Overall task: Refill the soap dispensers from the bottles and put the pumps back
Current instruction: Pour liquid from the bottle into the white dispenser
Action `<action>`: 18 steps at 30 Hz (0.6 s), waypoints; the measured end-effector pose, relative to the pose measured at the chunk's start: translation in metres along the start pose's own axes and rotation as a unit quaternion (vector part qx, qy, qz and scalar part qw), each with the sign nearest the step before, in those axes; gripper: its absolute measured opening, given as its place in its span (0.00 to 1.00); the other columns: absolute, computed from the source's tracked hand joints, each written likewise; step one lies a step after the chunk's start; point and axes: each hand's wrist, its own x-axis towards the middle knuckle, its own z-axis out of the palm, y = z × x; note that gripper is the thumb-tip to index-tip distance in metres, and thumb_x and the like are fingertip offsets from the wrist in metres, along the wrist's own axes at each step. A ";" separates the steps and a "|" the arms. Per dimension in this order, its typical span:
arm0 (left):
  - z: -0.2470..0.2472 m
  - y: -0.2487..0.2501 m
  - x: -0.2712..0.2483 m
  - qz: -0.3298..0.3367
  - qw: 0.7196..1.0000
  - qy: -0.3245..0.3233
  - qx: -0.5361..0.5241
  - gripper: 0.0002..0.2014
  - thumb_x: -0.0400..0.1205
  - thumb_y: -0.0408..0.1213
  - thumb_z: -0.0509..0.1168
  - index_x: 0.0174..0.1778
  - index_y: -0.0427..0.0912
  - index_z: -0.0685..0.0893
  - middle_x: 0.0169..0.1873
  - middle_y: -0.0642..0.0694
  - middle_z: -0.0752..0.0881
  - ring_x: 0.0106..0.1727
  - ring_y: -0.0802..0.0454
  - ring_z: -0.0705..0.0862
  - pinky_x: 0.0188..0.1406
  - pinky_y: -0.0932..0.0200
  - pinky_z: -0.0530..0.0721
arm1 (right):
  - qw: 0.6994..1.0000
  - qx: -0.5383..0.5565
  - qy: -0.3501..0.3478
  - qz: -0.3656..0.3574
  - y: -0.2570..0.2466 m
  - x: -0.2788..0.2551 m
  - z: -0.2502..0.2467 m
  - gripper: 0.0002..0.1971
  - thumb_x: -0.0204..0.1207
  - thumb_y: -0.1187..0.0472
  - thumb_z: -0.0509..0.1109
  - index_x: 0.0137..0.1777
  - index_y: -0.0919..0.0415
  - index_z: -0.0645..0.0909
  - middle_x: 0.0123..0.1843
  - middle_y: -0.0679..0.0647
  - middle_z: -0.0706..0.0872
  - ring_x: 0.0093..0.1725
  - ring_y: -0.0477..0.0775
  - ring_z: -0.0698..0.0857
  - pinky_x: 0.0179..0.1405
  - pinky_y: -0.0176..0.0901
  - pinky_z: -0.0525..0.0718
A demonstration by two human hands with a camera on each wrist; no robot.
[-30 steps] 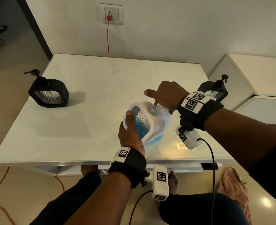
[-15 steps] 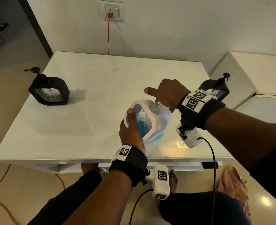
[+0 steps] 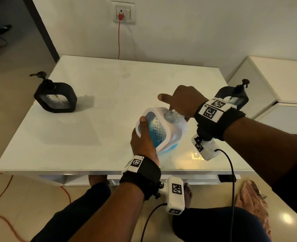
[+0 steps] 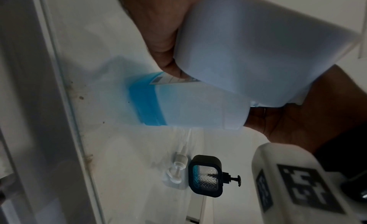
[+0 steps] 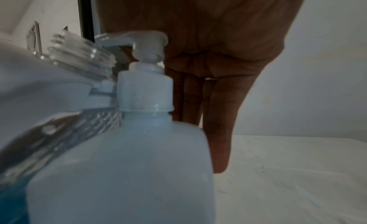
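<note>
My left hand point(image 3: 142, 140) grips a white-framed soap dispenser point(image 3: 158, 130) holding blue soap and tilts it to the right. Its clear threaded neck point(image 3: 170, 116) is bare, with no pump on it. A white refill bottle point(image 5: 123, 164) stands against it on the table, with blue soap low inside point(image 4: 147, 105). My right hand point(image 3: 184, 102) rests on the bottle's pump head point(image 5: 147, 39), with straight fingers point(image 5: 220, 133) hanging past it and the thumb stuck out. The pump spout points toward the neck point(image 5: 83, 54). A loose white pump point(image 4: 176, 169) lies on the table.
One black dispenser point(image 3: 55, 97) with its pump on stands at the table's left edge. Another point(image 3: 233, 96) stands behind my right wrist, near the right edge. The white table point(image 3: 109, 95) meets the wall; a white cabinet point(image 3: 283, 84) stands to the right. Cables hang from both wrists.
</note>
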 end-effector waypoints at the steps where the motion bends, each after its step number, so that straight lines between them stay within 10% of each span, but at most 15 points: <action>1: 0.000 0.000 0.000 0.001 1.000 0.000 -0.002 0.14 0.86 0.65 0.64 0.53 0.61 0.84 0.58 0.46 0.91 0.59 0.42 0.91 0.61 0.34 0.92 | 1.000 -0.008 0.006 -0.001 0.000 0.000 0.001 0.35 0.82 0.32 0.61 0.43 0.66 0.89 0.30 0.56 0.86 0.27 0.58 0.88 0.46 0.51 0.92; 12: -0.003 -0.001 -0.004 -0.053 0.992 -0.050 -0.101 0.39 0.79 0.79 0.52 0.73 0.56 0.84 0.64 0.40 0.91 0.64 0.38 0.91 0.66 0.30 0.89 | 0.994 0.101 -0.022 0.032 -0.004 -0.012 -0.006 0.43 0.78 0.23 0.49 0.41 0.63 0.88 0.20 0.45 0.84 0.39 0.64 0.91 0.47 0.55 0.93; 18: -0.007 0.011 -0.007 -0.055 0.982 -0.005 -0.182 0.28 0.90 0.67 0.47 0.65 0.53 0.84 0.68 0.36 0.88 0.68 0.36 0.88 0.73 0.31 0.84 | 0.991 0.134 -0.007 0.012 -0.002 -0.012 -0.010 0.48 0.77 0.21 0.44 0.39 0.62 0.92 0.35 0.50 0.92 0.43 0.60 0.89 0.55 0.59 0.90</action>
